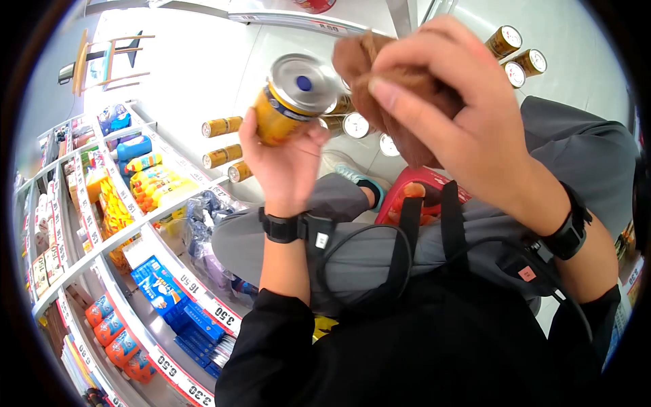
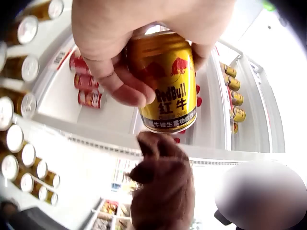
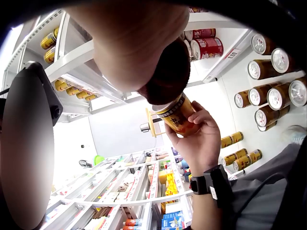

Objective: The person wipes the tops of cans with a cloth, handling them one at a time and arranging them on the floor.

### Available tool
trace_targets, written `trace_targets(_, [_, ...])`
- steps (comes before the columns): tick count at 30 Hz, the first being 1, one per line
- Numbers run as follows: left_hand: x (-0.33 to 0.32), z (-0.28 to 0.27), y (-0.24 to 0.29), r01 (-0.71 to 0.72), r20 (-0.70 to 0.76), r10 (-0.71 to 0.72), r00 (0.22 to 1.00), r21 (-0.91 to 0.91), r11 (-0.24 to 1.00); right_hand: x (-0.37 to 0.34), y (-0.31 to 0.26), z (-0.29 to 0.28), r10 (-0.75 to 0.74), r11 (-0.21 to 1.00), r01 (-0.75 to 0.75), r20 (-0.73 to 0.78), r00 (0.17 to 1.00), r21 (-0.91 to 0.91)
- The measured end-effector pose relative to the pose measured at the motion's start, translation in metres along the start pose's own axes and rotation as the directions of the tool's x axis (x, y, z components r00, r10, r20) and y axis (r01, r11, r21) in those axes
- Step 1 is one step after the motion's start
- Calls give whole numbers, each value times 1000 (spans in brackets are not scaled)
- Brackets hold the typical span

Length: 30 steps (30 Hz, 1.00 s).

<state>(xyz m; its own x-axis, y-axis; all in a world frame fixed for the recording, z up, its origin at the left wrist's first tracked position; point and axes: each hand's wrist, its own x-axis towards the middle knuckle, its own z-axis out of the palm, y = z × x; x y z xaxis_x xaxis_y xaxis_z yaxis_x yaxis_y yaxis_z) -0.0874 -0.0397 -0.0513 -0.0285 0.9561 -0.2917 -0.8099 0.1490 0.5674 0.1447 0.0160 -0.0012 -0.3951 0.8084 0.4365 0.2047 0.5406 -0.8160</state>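
Red Bull can [image 2: 168,81] grasped in left hand [image 1: 288,169], brown cloth [image 1: 356,57] pinched in right hand [image 1: 488,115]; wiping seemingly underway; shelved cans [image 2: 237,114] likely done, floor cans [image 1: 222,156] left.

This is a shop: white shelves [image 1: 122,234] hold rows of packaged goods, with printed price labels [image 1: 203,298] along their edges (some read 3.50 and 16.50), above a tiled floor [image 1: 468,68].

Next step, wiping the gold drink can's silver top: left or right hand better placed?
Right hand, I'd say: it grips the soft brown cloth, close beside the gold can, while the left hand is occupied holding that can.
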Motion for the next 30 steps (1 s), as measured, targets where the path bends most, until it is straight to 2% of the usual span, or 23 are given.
trace_targets(2, [-2, 25, -18, 66, -41, -67, 997, -17, 998, 7, -1, -1, -10, 997, 23, -177, 984, 71])
trace_targets(3, [-2, 36, -26, 72, -54, -73, 996, -18, 997, 5, 1, 2, -177, 984, 172, -220, 959, -43])
trace_targets(5, [-5, 46, -41, 39, -12, -38, 999, 102, 994, 1, 5, 8, -396, 911, 374, -114, 911, -175])
trace_targets(6, [-5, 74, -56, -35, -369, 94, 924, 165, 986, -3, 6, 12, -451, 876, 435, -31, 892, -208])
trace_targets(7, [-6, 43, -55, 72, 6, -72, 997, -56, 996, -2, 9, 15, -492, 846, 470, -30, 870, -250])
trace_targets(8, [-6, 12, -53, 249, 405, -145, 903, -217, 944, -3, 10, 15, -492, 844, 470, -22, 871, -257])
trace_targets(9, [-10, 15, -51, 255, 151, -236, 960, -120, 960, -3, 12, 17, -348, 922, 326, -78, 934, -207])
trace_targets(10, [-9, 18, -51, 253, 154, -232, 960, -128, 959, -4, 14, 18, -193, 974, 174, -123, 973, -147])
trace_targets(11, [-8, 24, -50, 209, 86, -208, 974, -3, 978, -6, 19, 19, -39, 998, 32, -127, 991, -58])
trace_targets(12, [-7, 28, -48, 171, 20, -174, 984, 125, 977, -6, 24, 21, -41, 997, 34, -120, 992, -62])
trace_targets(13, [-7, 30, -48, 136, -42, -130, 991, 254, 958, -5, 28, 24, 113, 992, -103, -129, 985, 78])
trace_targets(14, [-7, 30, -48, 131, -41, -125, 991, 247, 960, -5, 31, 25, 265, 948, -236, -117, 957, 216])
trace_targets(15, [-7, 29, -47, 53, -7, -54, 999, 356, 933, -5, 28, 22, 475, 822, -444, 1, 880, 357])
trace_targets(16, [-9, 29, -47, -26, 34, 12, 999, 459, 888, -4, 30, 20, 473, 823, -445, 7, 881, 353])
trace_targets(18, [-12, 28, -43, 5, 30, -21, 999, 455, 891, -3, 38, 17, 672, 475, -621, 198, 714, 623])
trace_targets(19, [-12, 30, -45, -137, 93, 102, 990, 591, 795, -3, 41, 18, 703, 379, -647, 249, 666, 661])
trace_targets(20, [-13, 31, -47, -271, 174, 210, 962, 700, 661, -4, 41, 17, 703, 381, -650, 251, 665, 658])
trace_targets(22, [-15, 31, -47, -288, 164, 247, 955, 704, 650, -2, 35, 14, 752, 18, -729, 472, 461, 685])
trace_targets(24, [-14, 22, -48, -508, 305, 490, 817, 781, 363, -3, 34, 15, 727, -55, -760, 547, 414, 648])
trace_targets(26, [-18, 27, -49, -494, 252, 500, 829, 749, 442, -5, 28, 19, 608, -317, -728, 719, 337, 608])
trace_targets(28, [-22, 31, -49, -424, 186, 403, 896, 625, 656, -14, 28, 28, 587, -348, -722, 739, 329, 598])
trace_targets(29, [-22, 26, -47, -390, 181, 362, 914, 632, 670, -23, 32, 35, 583, -332, -729, 738, 340, 599])
trace_targets(30, [-20, 30, -44, -431, 282, 328, 902, 644, 632, -22, 28, 39, 580, -316, -734, 735, 352, 601])
